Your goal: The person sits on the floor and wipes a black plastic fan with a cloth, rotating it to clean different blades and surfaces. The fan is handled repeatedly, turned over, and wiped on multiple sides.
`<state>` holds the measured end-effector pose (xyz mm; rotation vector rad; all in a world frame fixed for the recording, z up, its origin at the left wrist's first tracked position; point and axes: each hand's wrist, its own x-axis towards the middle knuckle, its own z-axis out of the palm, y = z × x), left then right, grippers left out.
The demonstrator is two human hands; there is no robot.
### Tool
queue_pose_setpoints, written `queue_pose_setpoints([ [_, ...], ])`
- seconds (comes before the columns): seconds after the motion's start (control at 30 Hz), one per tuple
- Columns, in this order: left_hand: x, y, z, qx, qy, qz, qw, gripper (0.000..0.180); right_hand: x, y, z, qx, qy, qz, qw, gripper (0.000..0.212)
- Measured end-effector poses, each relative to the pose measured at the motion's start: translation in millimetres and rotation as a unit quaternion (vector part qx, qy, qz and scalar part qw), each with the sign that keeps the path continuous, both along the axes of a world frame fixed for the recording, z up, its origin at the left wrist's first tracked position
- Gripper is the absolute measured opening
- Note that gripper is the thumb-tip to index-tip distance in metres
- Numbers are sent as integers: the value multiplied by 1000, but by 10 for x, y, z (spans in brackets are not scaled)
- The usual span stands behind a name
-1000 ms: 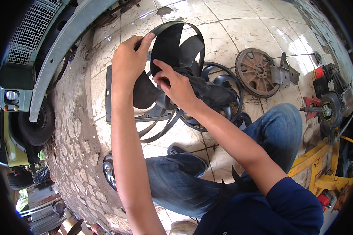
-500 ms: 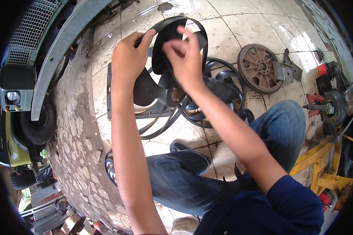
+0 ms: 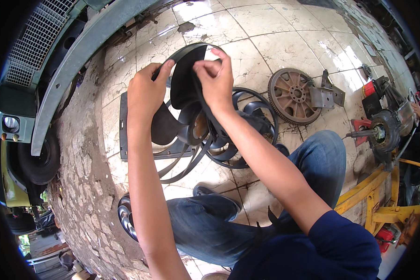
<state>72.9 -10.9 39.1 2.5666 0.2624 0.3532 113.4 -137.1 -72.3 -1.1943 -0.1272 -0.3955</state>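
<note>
Head view, black fan (image 3: 184,95): tilted up between and below the fingers, its hoop (image 3: 191,46) encircling broad blades (image 3: 165,128).
Hub (image 3: 199,126): below the right fingers, rusty on its face, at the root of the blades.
Left hand (image 3: 147,88): thumb and fingers pinch the hoop at its upper left.
Right hand (image 3: 216,84): fingers bent in against a blade near the top of the hoop, one stretched upward; whether they grip anything, I cannot tell.
Flat dark panel (image 3: 123,126): down and left of the left fingers, partly hidden by the fan and forearm.
Second fan (image 3: 253,108): on the tiles (image 3: 266,49), down and right of the right fingers; its own ring holds black blades, with dark cloth (image 3: 259,122) bunched over them.
Toothed wheel (image 3: 289,95): well to the right of the right fingers, a metal bracket (image 3: 323,98) at its right edge.
Shift of right hand: a second ago it pointed leftward, lower on the blade; now it stands upright, nearer the top of the hoop.
Shift of left hand: same hold on the hoop as in both earlier frames.
</note>
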Motion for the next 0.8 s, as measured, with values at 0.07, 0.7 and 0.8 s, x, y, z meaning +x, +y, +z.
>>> queue_pose_setpoints([
  [0.07,-28,-39,-18,10,-23,-3,1000,49,191,-52,95,1,2,-33,999,44],
  [0.7,-40,2,-51,-58,-32,-29,997,46,-497,-352,-576,59,114,23,991,37],
  [0.8,-108,106,65,-95,50,-70,992,52,-497,-467,-1072,-21,128,-21,991,33],
])
